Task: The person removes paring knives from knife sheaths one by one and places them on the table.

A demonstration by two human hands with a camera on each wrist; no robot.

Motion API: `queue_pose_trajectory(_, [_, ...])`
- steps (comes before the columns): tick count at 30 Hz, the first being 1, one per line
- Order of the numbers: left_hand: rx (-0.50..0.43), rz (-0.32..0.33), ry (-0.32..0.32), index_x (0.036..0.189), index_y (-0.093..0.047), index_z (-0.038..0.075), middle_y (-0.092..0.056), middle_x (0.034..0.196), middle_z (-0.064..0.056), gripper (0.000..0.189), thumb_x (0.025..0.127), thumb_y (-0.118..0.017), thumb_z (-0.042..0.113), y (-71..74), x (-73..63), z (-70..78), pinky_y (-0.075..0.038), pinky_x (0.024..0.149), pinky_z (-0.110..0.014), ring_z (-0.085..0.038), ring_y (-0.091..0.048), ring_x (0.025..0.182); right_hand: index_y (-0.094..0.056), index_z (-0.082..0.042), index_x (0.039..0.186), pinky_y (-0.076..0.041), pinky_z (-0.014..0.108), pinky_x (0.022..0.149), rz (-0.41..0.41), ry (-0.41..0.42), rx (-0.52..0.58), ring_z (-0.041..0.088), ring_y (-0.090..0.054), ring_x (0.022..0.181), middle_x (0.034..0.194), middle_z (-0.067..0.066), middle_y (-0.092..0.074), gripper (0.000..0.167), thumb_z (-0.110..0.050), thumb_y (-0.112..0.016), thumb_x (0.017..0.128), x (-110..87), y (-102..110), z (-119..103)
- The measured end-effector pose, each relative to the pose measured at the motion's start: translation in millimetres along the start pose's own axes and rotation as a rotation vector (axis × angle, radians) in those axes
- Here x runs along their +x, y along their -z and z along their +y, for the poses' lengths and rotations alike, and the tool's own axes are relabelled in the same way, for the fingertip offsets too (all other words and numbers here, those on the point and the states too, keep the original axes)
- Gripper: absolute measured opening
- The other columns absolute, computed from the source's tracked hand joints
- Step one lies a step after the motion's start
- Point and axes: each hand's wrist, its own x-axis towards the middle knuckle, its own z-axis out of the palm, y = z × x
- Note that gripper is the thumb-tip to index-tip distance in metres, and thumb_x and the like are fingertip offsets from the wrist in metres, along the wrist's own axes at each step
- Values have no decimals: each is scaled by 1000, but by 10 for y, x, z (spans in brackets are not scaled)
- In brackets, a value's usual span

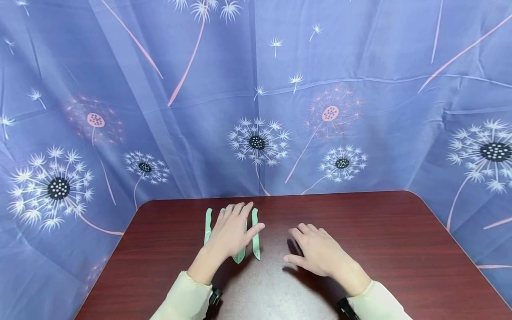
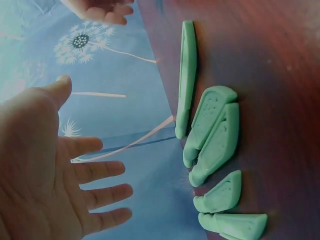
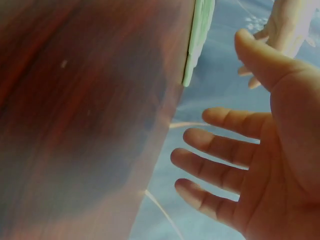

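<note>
Several pale green knife-shaped pieces, with handles toward the table's far edge, lie in a row. In the head view a slim green knife (image 1: 255, 238) is at the row's right and another green knife (image 1: 208, 224) at its left; my left hand (image 1: 230, 229) covers most of those between. The left wrist view shows that hand above the row, palm down with fingers spread, holding nothing. There a long narrow knife (image 2: 187, 75) lies apart from a wide-bladed knife (image 2: 220, 145). My right hand (image 1: 320, 253) hovers over the table right of the row, fingers loosely extended, holding nothing.
The dark red-brown wooden table (image 1: 380, 226) has rounded far corners. Behind it and along both sides hangs a blue cloth (image 1: 288, 120) printed with dandelions. Dark straps show at both wrists, beside pale sleeves (image 1: 184, 295).
</note>
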Motion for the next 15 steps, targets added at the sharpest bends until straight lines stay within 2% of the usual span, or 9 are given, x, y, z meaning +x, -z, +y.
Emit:
queue_pose_trajectory(7, [-2, -7, 8, 154, -52, 6, -60, 144, -14, 68, 106, -58, 54, -6, 148, -16, -49, 101, -58, -37, -56, 130, -70, 0, 125, -55, 53, 94, 22, 27, 28, 34, -68, 111, 119, 15, -70, 61, -52, -76, 95, 113, -50, -95])
queue_pose_trajectory(12, [-35, -27, 52, 149, -57, 5, -62, 140, -14, 60, 106, -63, 47, -2, 284, -32, -52, 99, -54, -36, -60, 127, -72, -6, 109, -58, 45, 81, 79, 14, 71, 25, -70, 91, 96, 0, -68, 45, -47, -80, 92, 212, -97, -197])
queue_pose_trajectory(15, [-45, -32, 73, 144, -60, 4, -65, 135, -14, 55, 105, -66, 43, -12, 384, -41, -55, 96, -51, -35, -64, 122, -71, -10, 101, -58, 42, 77, 103, -7, 79, 21, -70, 87, 91, -4, -65, 37, -45, -80, 92, 279, -131, -269])
